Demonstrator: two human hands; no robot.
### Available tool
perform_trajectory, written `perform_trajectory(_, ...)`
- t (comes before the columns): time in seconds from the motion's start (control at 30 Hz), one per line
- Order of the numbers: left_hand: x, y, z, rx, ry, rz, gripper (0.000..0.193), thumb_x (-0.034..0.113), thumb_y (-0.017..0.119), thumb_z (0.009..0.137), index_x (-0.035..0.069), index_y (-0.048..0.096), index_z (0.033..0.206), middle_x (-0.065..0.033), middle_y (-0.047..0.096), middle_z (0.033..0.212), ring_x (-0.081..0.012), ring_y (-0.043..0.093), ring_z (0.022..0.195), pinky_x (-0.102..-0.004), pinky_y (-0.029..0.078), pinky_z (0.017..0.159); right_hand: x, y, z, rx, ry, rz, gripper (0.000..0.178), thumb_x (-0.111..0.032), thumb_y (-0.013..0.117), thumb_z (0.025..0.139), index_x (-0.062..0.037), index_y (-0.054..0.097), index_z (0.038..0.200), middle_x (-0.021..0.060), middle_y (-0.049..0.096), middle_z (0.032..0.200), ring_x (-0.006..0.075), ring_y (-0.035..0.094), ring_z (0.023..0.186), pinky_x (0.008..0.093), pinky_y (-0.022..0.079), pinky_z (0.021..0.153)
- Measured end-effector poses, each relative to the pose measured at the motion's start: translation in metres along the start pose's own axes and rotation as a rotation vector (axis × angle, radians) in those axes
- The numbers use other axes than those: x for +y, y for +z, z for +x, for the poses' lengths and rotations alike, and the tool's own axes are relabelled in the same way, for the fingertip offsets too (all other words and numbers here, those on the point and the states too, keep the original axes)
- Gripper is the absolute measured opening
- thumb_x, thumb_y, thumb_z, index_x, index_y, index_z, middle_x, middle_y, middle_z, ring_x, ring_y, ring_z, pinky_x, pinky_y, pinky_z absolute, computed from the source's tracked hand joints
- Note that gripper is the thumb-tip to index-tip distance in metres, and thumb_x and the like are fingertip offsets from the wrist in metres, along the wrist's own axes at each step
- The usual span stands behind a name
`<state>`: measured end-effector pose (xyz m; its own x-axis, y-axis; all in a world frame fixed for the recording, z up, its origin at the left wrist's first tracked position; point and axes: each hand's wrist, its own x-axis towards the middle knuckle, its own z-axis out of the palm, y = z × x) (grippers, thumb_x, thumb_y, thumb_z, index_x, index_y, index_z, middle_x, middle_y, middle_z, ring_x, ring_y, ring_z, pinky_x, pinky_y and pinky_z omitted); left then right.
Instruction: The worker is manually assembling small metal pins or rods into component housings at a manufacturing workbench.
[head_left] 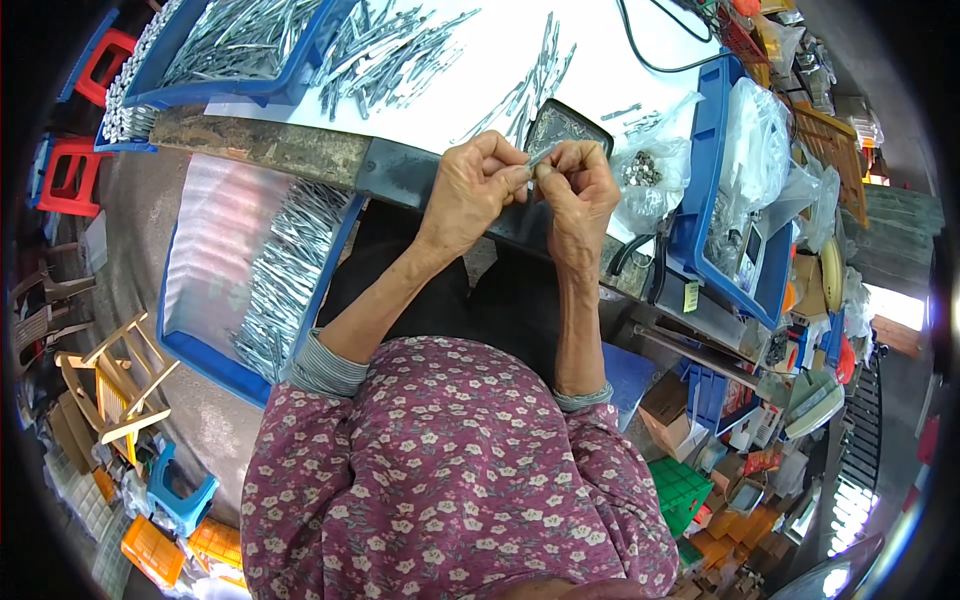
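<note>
Above the near edge of the worktable, my left hand (470, 188) and my right hand (577, 190) meet, each closed in a pinch. Between their fingertips is a slim silvery metal strip (543, 155), partly covered by the fingers. Just behind them lies a black-rimmed shallow tray (570, 122) with many tiny metal bits in it. A loose row of similar strips (545, 75) lies on the white table surface beyond the hands. To the right of my right hand, a clear plastic bag (655, 185) holds small round metal pieces (642, 168).
Piles of metal strips (395, 60) cover the back left, beside a blue crate (270, 95) full of them. A blue tray (215, 355) with more strips sits low at left. Black-handled pliers (657, 268) hang at the table edge near a blue bin (690, 230) of plastic bags.
</note>
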<state>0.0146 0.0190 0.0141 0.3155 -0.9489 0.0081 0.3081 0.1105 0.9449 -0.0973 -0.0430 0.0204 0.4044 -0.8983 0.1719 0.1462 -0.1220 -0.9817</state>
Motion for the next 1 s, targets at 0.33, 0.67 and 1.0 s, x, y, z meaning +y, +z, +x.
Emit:
perform_trajectory(0.33, 0.0, -0.001, 0.0, 0.085, 0.015, 0.111, 0.003, 0.003, 0.056, 0.082, 0.001, 0.054, 0.083, 0.0006, 0.055, 0.064, -0.0005, 0.046, 0.055, -0.0137, 0.033, 0.046, 0.001, 0.001, 0.005, -0.021, 0.12, 0.065, 0.013, 0.002, 0.056, 0.075, -0.0001, 0.046, 0.083, 0.0047, 0.053, 0.076, 0.0066, 0.049, 0.062, 0.0194, 0.041, 0.054)
perform_trajectory(0.67, -0.001, -0.008, 0.005, 0.027, -0.074, -0.022, 0.007, 0.005, 0.057, 0.082, 0.0, 0.054, 0.084, -0.0001, 0.055, 0.063, 0.0001, 0.039, 0.047, -0.0133, 0.027, 0.041, 0.003, 0.004, 0.006, -0.022, 0.116, 0.088, 0.013, 0.003, 0.056, 0.073, 0.0002, 0.047, 0.081, 0.0051, 0.054, 0.073, 0.007, 0.049, 0.06, 0.0193, 0.041, 0.054)
perform_trajectory(1.0, -0.006, -0.006, 0.007, 0.056, -0.051, 0.101, 0.002, 0.0, 0.054, 0.08, -0.001, 0.053, 0.078, -0.0012, 0.055, 0.059, -0.0028, 0.047, 0.052, -0.0166, 0.036, 0.045, 0.009, 0.007, 0.006, 0.017, 0.107, 0.133, 0.012, 0.006, 0.053, 0.071, -0.0007, 0.046, 0.079, 0.0036, 0.052, 0.071, 0.0059, 0.047, 0.058, 0.0183, 0.039, 0.052)
